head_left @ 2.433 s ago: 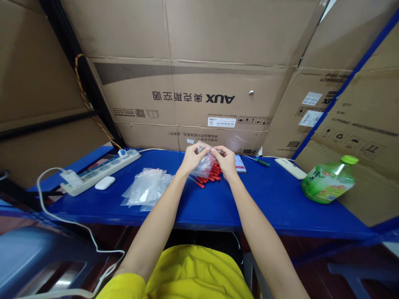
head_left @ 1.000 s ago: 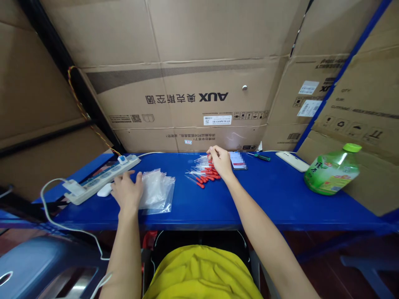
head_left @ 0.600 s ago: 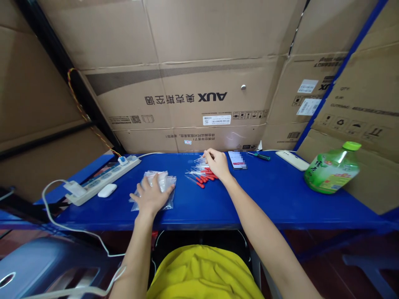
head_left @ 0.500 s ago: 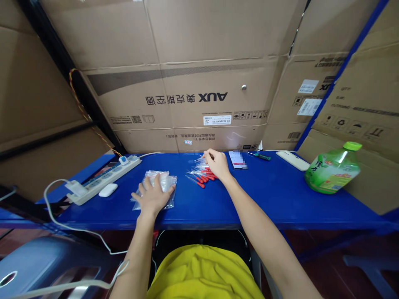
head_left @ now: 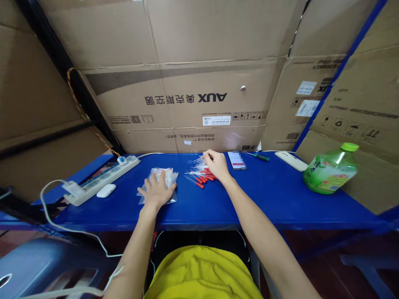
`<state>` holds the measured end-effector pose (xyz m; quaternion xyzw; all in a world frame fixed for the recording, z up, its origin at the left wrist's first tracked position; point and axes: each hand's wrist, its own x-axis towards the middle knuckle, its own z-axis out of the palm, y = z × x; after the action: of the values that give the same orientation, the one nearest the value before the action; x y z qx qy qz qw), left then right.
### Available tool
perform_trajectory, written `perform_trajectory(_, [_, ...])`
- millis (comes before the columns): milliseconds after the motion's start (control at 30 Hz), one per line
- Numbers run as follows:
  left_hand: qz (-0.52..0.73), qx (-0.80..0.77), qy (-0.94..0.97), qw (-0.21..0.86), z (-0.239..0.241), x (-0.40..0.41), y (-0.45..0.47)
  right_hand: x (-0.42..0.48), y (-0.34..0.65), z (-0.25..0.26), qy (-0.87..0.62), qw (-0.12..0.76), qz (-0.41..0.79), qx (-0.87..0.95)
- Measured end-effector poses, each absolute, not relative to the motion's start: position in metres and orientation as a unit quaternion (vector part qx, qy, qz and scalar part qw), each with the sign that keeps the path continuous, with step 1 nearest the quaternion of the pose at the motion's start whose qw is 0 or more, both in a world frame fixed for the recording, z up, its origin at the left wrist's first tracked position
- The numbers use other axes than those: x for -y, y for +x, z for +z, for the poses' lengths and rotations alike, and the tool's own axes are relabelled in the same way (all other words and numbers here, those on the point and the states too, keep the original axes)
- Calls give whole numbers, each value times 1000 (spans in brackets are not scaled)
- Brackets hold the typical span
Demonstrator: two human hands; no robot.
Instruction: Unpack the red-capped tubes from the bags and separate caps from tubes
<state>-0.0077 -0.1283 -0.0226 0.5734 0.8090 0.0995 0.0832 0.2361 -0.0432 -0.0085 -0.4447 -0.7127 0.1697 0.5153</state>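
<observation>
My left hand (head_left: 156, 192) lies flat with its fingers spread on a loose stack of clear plastic bags (head_left: 172, 177). Just beyond the middle of the blue table, my right hand (head_left: 217, 164) is closed, its fingers curled together at the far side of a pile of droppers (head_left: 199, 174). These have thin clear tubes pointing left and red rubber bulbs on the right. Part of the pile is covered by the right hand, and whatever its fingertips pinch, if anything, is hidden.
A phone (head_left: 237, 160), a green-handled screwdriver (head_left: 260, 157), a white power bank (head_left: 291, 161) and a green bottle (head_left: 330, 172) stand or lie to the right. On the left are a power strip (head_left: 104, 179) and a white earphone case (head_left: 106, 190). Cardboard (head_left: 187, 83) walls the back.
My left hand has slid slightly right and away from me, shifting and turning the bags beneath it. The right hand stays closed at the droppers.
</observation>
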Motion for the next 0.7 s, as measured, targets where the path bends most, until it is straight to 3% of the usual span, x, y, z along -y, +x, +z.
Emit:
perform_trajectory(267, [109,-795,597,31,-14,115,-16,44,238,-7,-460,503,162,714])
perform_trajectory(433, [212,-760,614,18,4,115,-11,42,239,-8,-467,496,157,715])
perform_trajectory(600, [313,-507,802,45,42,99,31,44,242,-6,-471,476,106,735])
perform_trajectory(700, [300,-416,858,-8,50,77,66,45,242,-7,-448,450,24,772])
